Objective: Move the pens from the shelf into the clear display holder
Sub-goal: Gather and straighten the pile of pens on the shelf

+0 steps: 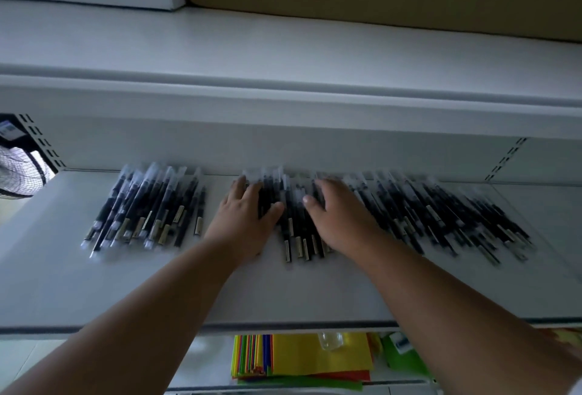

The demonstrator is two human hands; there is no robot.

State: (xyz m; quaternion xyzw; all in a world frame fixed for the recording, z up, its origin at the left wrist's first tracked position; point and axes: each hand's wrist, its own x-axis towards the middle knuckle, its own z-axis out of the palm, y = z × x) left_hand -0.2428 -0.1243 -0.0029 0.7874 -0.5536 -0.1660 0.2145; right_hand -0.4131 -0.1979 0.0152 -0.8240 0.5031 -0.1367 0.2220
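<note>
Both hands on the pens [296, 224] on the shelf [63, 284].
Left hand [244, 221] and right hand [340, 218] lie spread, fingers resting on the middle bunch.

Light: dim, cool blue-grey overall. Brightest patch at the far left edge, beyond the left hand [242, 221], where daylight enters past a wire fan guard [19, 171].
Shadows: soft, under the upper shelf lip above both hands.
Blur: motion smear across the pens [441, 215], strongest to the right of the right hand [340, 218].
Distortion: wide-angle bowing of shelf edges [283, 325].
Colour: coloured paper [315, 357] below the forearms reads vivid.
</note>
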